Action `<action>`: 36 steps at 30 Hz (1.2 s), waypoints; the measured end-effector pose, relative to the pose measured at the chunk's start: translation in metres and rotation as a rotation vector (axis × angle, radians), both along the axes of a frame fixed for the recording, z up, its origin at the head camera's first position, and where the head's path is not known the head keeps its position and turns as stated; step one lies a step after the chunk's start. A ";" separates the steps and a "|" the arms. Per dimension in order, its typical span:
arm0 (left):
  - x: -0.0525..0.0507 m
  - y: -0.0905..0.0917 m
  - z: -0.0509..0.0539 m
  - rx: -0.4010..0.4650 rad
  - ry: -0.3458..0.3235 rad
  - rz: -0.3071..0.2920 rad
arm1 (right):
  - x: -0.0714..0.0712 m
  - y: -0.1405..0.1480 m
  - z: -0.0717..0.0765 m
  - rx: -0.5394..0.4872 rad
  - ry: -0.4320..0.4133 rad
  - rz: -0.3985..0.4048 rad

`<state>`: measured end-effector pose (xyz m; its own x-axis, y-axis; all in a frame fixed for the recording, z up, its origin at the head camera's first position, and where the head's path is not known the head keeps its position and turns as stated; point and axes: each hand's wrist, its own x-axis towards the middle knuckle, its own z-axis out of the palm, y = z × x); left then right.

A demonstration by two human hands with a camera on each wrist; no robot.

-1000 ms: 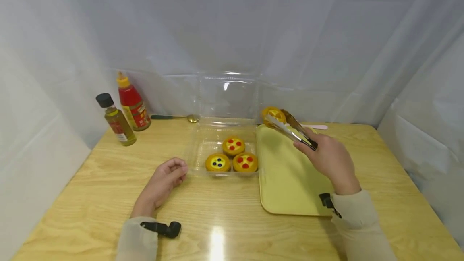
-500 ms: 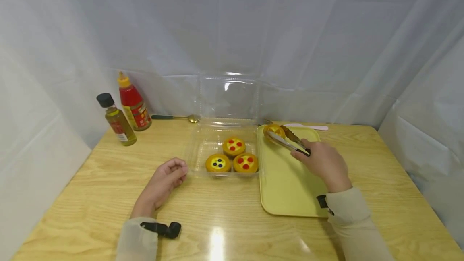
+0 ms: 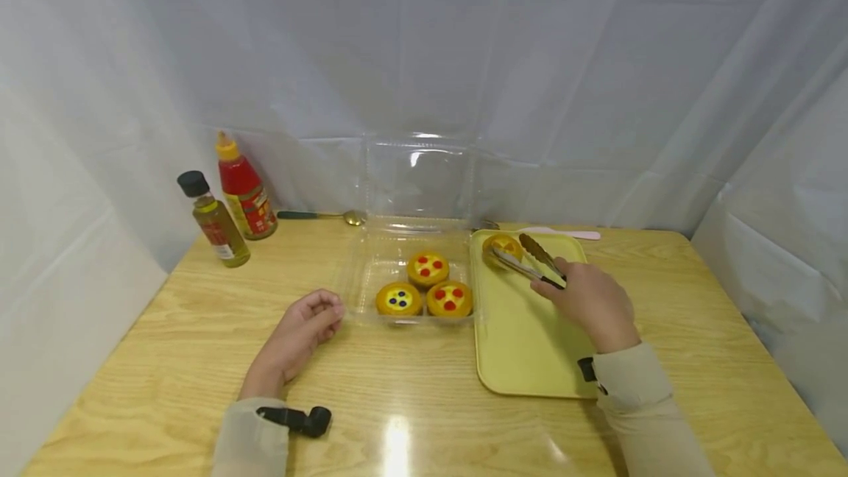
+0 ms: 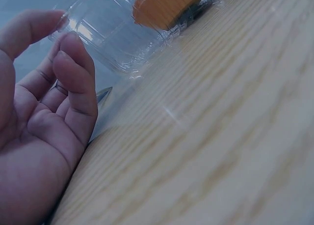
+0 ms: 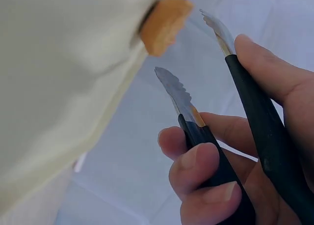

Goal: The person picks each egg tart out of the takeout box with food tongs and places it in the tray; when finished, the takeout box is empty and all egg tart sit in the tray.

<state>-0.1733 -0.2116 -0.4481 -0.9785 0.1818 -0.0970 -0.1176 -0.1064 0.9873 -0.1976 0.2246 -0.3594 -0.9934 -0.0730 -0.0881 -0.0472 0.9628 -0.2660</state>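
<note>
My right hand (image 3: 592, 304) grips black-handled metal tongs (image 5: 260, 117) over the yellow tray (image 3: 530, 344). The tongs' arms are spread, and the right wrist view shows their tips apart from an egg tart (image 3: 501, 247), which sits at the tray's far left corner. My left hand (image 3: 298, 333) pinches the left rim of a clear plastic clamshell box (image 3: 377, 260) between thumb and forefinger. Its lid stands up at the back. Inside lie two tarts with red dots, the rear one (image 3: 428, 269) and the front one (image 3: 450, 299), and a tart with blue dots (image 3: 399, 299).
A bottle of oil (image 3: 215, 223) and a red sauce bottle (image 3: 245, 190) stand at the back left. Along the back lie a spoon (image 3: 353, 218), a partly hidden fork (image 3: 489, 224) and a pink utensil handle (image 3: 576, 234). A white curtain closes off the table's back.
My right hand has lowered the egg tart from above the tray's back edge onto its far left corner. The tongs have spread and released it. The left hand stays still.
</note>
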 end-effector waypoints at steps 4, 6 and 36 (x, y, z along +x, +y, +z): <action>0.001 0.000 -0.001 0.009 0.008 -0.006 | 0.006 0.001 0.011 -0.008 0.076 -0.001; 0.001 0.000 -0.001 0.015 0.011 -0.010 | 0.009 0.000 0.015 -0.012 0.121 0.013; 0.002 0.001 -0.002 0.023 0.020 -0.005 | 0.020 -0.070 0.019 -0.041 0.117 0.196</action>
<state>-0.1715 -0.2108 -0.4498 -0.9793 0.1890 -0.0731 -0.0984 -0.1281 0.9869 -0.1772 0.1542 -0.3407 -0.9632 -0.2665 0.0341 -0.2649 0.9206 -0.2869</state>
